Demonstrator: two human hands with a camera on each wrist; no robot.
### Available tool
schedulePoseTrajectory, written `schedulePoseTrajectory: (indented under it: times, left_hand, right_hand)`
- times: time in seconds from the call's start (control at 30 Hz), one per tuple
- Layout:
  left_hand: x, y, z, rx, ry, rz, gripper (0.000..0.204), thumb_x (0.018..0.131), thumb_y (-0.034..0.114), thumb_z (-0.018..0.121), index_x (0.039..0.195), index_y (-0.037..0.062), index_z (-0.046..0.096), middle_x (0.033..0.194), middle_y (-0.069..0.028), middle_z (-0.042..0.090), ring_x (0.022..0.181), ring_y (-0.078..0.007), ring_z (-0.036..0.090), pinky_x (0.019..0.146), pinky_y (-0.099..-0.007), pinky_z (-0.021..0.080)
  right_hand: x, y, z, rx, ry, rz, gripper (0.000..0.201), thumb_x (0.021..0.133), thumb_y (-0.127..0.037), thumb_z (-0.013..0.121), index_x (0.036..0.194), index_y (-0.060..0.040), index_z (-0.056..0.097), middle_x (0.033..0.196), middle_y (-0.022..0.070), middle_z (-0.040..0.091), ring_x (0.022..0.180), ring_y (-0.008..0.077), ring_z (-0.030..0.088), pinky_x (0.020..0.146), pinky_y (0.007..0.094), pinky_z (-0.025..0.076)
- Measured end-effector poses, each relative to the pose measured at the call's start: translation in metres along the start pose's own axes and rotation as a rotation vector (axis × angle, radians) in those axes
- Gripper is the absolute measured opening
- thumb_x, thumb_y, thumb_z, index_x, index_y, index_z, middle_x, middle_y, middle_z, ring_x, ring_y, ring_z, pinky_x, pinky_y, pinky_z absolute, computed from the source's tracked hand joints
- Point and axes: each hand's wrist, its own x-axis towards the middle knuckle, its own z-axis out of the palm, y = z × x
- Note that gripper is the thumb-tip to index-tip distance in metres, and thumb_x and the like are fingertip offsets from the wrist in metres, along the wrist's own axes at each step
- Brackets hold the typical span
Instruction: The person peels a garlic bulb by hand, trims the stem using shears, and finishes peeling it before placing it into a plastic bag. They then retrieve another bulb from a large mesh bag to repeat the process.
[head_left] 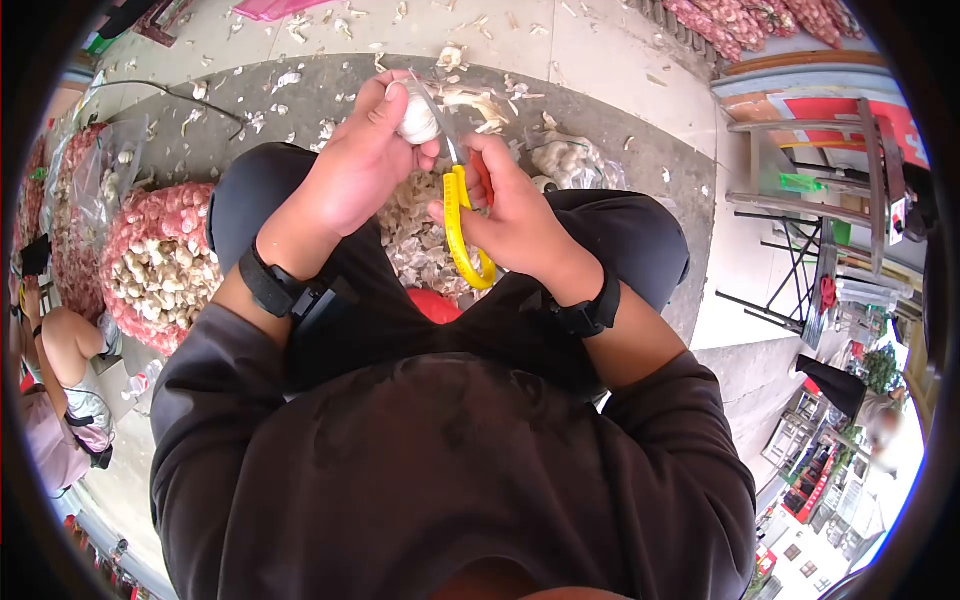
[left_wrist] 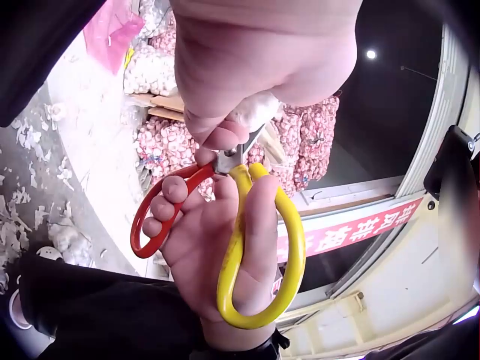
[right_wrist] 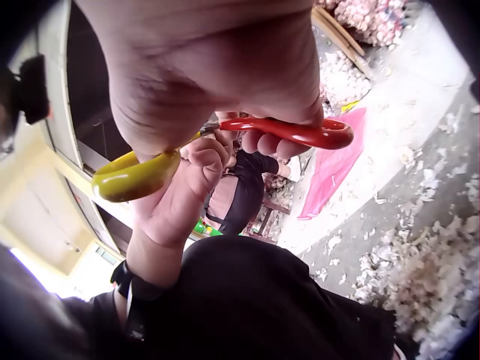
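My left hand holds a white garlic bulb out in front of my knees, thumb over its top. The right hand grips a pair of scissors with one yellow handle and one red handle. In the left wrist view, the right fingers curl through the red loop, and the thumb lies against the yellow one. A scissor blade runs along the bulb's right side, close to the left fingertips. The bulb is mostly hidden behind the left hand in the left wrist view.
Garlic skins lie heaped between my legs, with more scraps scattered over the floor. A red mesh sack of garlic stands by my left knee, and a clear bag of bulbs lies beyond the right knee. Another person sits at left.
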Motion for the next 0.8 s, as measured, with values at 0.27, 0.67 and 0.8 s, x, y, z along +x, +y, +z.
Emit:
schedulePoseTrajectory:
  times: [0.27,0.67,0.8]
  left_hand:
    - [0.002,-0.002,-0.006,-0.053,0.017,0.021,0.033,0.105,0.037,0.036,0.119,0.0108,0.049,0.09,-0.0036,0.057,0.081,-0.0151,0.052,0.074,-0.0306,0.041]
    - [-0.002,-0.003,-0.01,-0.116,0.005,0.074,0.026,0.104,0.032,0.041,0.116,0.0101,0.047,0.094,-0.0022,0.054,0.082,-0.0141,0.051,0.075,-0.0318,0.042]
    - [-0.006,-0.005,-0.008,-0.136,0.01,0.069,0.027,0.104,0.032,0.042,0.118,0.0101,0.046,0.097,-0.0026,0.054,0.084,-0.0146,0.052,0.076,-0.0319,0.044]
  right_hand:
    - [0.0,-0.002,0.009,-0.017,0.042,0.04,0.046,0.084,-0.014,0.075,0.121,-0.0036,0.05,0.074,-0.0014,0.048,0.065,0.0077,0.044,0.059,0.0238,0.041]
    - [0.005,0.004,0.024,0.04,0.079,0.032,0.053,0.083,-0.018,0.075,0.121,0.001,0.043,0.093,0.0147,0.054,0.078,0.0202,0.058,0.071,0.0322,0.051]
    - [0.005,0.003,0.03,-0.013,0.095,-0.044,0.054,0.084,-0.02,0.075,0.121,0.0004,0.04,0.101,0.0169,0.052,0.085,0.0238,0.058,0.076,0.0335,0.05]
